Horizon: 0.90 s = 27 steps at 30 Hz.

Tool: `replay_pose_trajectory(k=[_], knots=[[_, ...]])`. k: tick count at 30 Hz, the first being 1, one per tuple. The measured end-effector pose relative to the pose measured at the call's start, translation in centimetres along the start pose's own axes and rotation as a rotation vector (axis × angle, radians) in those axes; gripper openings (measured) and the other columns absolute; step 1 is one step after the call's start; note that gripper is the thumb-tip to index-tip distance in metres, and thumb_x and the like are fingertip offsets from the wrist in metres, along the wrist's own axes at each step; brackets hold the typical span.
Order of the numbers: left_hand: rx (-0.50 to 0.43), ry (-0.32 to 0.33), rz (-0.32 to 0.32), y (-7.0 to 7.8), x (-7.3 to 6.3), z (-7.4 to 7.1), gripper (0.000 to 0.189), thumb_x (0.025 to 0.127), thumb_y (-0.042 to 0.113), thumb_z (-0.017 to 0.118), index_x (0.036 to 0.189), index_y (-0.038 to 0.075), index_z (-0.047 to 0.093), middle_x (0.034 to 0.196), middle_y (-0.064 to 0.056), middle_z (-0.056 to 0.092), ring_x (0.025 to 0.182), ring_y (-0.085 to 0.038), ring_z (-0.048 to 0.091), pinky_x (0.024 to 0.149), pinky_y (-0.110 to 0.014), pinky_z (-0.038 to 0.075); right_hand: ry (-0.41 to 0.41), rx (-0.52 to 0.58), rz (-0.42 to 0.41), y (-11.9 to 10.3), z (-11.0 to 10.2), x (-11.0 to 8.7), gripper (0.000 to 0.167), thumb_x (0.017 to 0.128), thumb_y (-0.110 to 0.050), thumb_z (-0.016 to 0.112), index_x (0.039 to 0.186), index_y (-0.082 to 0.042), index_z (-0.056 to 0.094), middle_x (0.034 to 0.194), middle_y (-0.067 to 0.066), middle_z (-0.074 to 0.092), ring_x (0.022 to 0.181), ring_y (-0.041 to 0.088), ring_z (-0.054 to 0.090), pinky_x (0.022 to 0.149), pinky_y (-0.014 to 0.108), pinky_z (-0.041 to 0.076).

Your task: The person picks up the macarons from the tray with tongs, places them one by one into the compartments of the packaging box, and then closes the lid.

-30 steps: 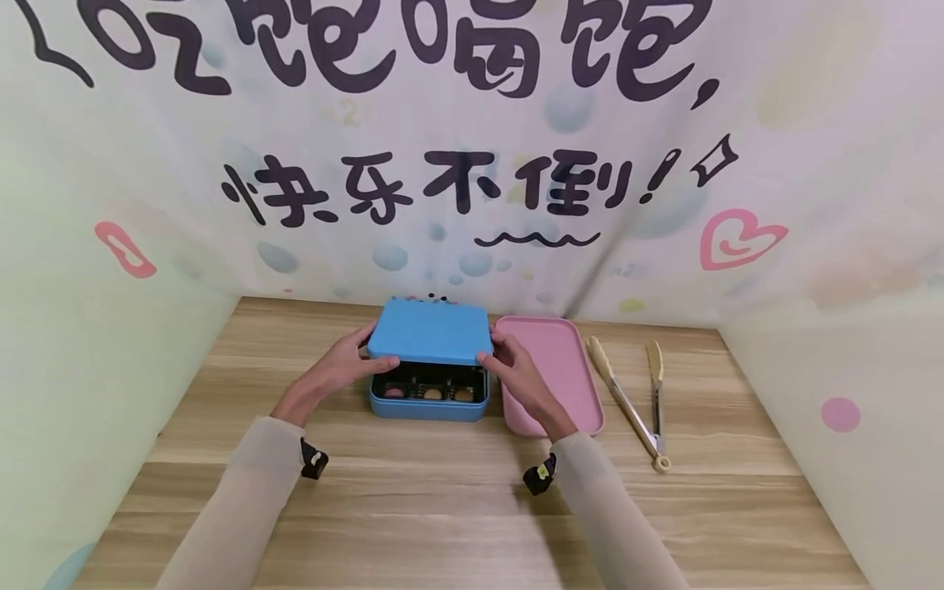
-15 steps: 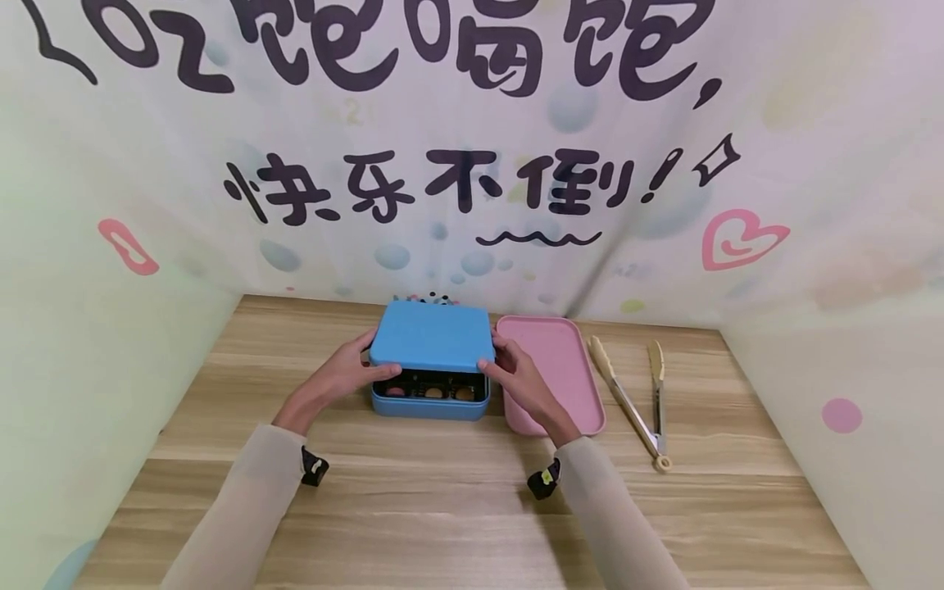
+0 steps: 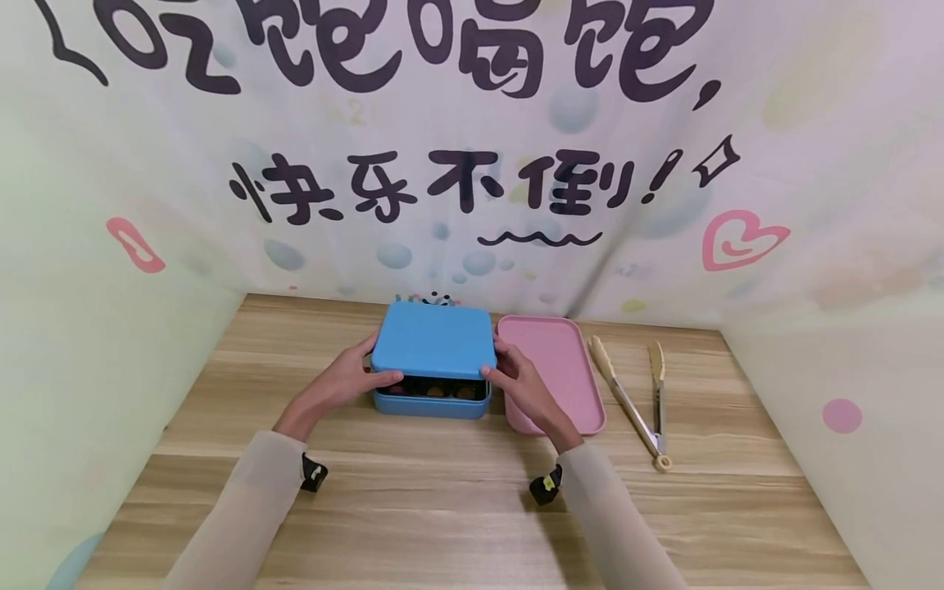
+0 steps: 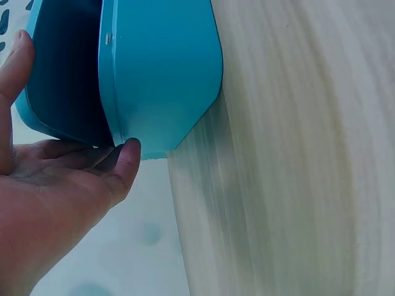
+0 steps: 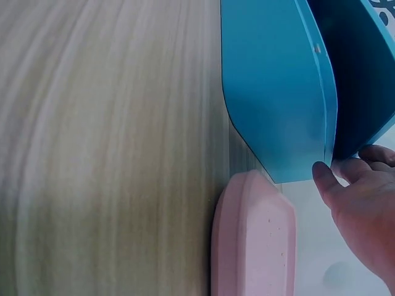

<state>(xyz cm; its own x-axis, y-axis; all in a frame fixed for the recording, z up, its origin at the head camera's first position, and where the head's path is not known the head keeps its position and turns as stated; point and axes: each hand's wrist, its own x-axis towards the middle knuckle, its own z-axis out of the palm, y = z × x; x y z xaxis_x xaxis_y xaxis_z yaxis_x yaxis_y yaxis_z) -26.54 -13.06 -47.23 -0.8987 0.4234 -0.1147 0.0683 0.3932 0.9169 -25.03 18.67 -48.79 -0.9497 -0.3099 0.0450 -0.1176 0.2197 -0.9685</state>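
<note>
A blue hinged box (image 3: 431, 406) sits at the back of the table, its lid (image 3: 433, 340) tilted partway down over it. Through the narrow front gap show a dark insert and several small round pieces (image 3: 436, 392), mostly shaded. My left hand (image 3: 345, 378) grips the lid's left side, thumb along its front edge. On the opposite side my right hand (image 3: 524, 383) holds the lid the same way, thumb at the front corner. Both wrist views show the dark gap between lid (image 4: 65, 68) and box body (image 5: 278, 92), with fingers reaching back near the hinge side.
Right of the box lies a pink tray (image 3: 553, 369), close to my right forearm. Farther right are spread tongs (image 3: 625, 400) with beige tips. A printed cloth wall (image 3: 457, 262) rises directly behind the box, and side walls flank the wooden table (image 3: 420, 508).
The lid has come down toward the box with both hands on it, and the front gap is narrower. Less of the round pieces shows. Tray and tongs stay put.
</note>
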Motion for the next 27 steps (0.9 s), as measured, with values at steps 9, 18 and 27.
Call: replay_pose_trajectory(k=[9,18,27], knots=[[0.012,-0.02,0.004,-0.1,-0.5,0.5,0.101,0.092,0.033,0.072,0.161,0.012,0.0,0.165,-0.02,0.011,0.15,-0.041,0.013,0.117,-0.063,0.024,-0.018,-0.007,0.028,0.1,0.0,-0.8,0.064,0.102,-0.023,0.059,0.154,-0.001,0.03,0.163,0.013,0.023,0.149,0.029,0.027,0.12,0.046,0.027],[0.027,-0.048,-0.029,-0.8,-0.3,0.5,0.103,0.092,0.037,0.071,0.16,0.009,-0.001,0.165,-0.019,0.004,0.15,-0.043,0.011,0.117,-0.062,0.025,-0.027,-0.003,0.032,1.5,0.2,-0.9,0.062,0.102,-0.014,0.057,0.153,0.004,0.027,0.164,0.017,0.018,0.15,0.032,0.022,0.121,0.049,0.023],[0.024,-0.036,-0.012,-1.1,-0.8,0.4,0.076,0.106,0.03,0.048,0.157,-0.005,0.003,0.163,-0.027,0.002,0.148,-0.044,0.012,0.119,-0.057,0.023,-0.013,-0.063,-0.003,1.8,0.5,-0.9,0.059,0.1,-0.011,0.06,0.149,0.005,0.034,0.163,0.016,0.02,0.147,0.033,0.027,0.118,0.048,0.029]])
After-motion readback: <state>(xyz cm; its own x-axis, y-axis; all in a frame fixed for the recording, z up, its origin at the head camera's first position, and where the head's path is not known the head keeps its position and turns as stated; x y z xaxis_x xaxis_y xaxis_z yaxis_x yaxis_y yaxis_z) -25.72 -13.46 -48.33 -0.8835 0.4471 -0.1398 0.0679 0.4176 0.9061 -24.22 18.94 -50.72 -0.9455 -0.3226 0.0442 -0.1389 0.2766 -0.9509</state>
